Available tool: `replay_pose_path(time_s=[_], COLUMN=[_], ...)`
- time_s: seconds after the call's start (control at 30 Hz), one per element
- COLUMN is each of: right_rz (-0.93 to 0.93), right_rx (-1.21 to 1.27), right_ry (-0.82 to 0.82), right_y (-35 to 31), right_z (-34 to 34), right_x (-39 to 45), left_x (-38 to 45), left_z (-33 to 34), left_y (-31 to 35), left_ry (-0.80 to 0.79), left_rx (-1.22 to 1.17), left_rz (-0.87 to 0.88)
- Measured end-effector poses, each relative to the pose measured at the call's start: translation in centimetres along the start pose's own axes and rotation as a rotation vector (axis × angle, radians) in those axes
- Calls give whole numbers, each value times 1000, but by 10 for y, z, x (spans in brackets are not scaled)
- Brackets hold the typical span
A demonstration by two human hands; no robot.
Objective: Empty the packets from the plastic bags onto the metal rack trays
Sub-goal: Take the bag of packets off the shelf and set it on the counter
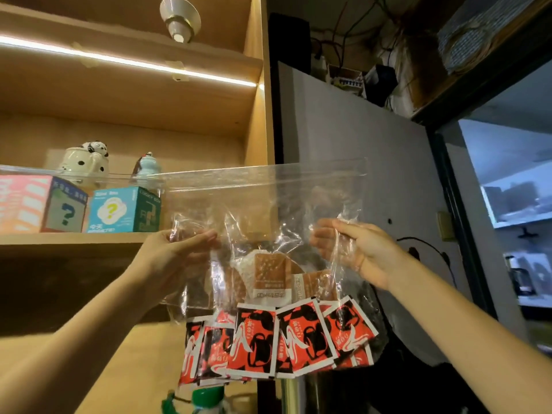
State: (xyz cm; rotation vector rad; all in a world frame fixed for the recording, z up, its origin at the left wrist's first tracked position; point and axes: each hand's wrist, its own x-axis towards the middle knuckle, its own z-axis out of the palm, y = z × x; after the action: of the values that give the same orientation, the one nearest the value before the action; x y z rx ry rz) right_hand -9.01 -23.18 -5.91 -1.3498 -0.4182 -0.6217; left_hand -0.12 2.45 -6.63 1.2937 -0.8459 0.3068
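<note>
Before wooden shelves, both hands, left and right, pinch a crinkled clear bag, seemingly spilling glossy red packets.

"?" on two boxes

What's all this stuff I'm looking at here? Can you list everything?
plastic bag: one, clear, held up between both hands
red packets: several, red, black and white, at the bag's lower end
brown packets: a few, brown and white, inside the bag
boxes: two, pink and teal, on the wooden shelf
panda teapot: one, white with black spots, behind the boxes
light strip: one, lit, under upper shelf
left hand: grips the bag's left side
right hand: grips the bag's right side
</note>
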Motion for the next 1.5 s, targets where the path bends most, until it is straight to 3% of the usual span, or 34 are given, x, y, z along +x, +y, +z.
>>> replay_pose_path(time_s=[0.43, 0.73, 1.03, 1.27, 1.5], right_rz=[253, 496, 865, 1123, 1289], right_rx=[111, 117, 171, 214, 76], right_ry=[88, 136, 217, 112, 58], right_y=[103, 189, 289, 347, 383], right_z=[3, 6, 16, 21, 17], right_x=[-154, -277, -372, -405, -403], left_x=[-171, -327, -442, -488, -498], left_z=[-28, -25, -52, -74, -93], left_y=[-67, -106, -170, -211, -255], left_ry=[-10, 178, 350, 343, 432], left_rx=[120, 175, 203, 315, 224], left_rz=[-108, -261, -623, -762, -1106])
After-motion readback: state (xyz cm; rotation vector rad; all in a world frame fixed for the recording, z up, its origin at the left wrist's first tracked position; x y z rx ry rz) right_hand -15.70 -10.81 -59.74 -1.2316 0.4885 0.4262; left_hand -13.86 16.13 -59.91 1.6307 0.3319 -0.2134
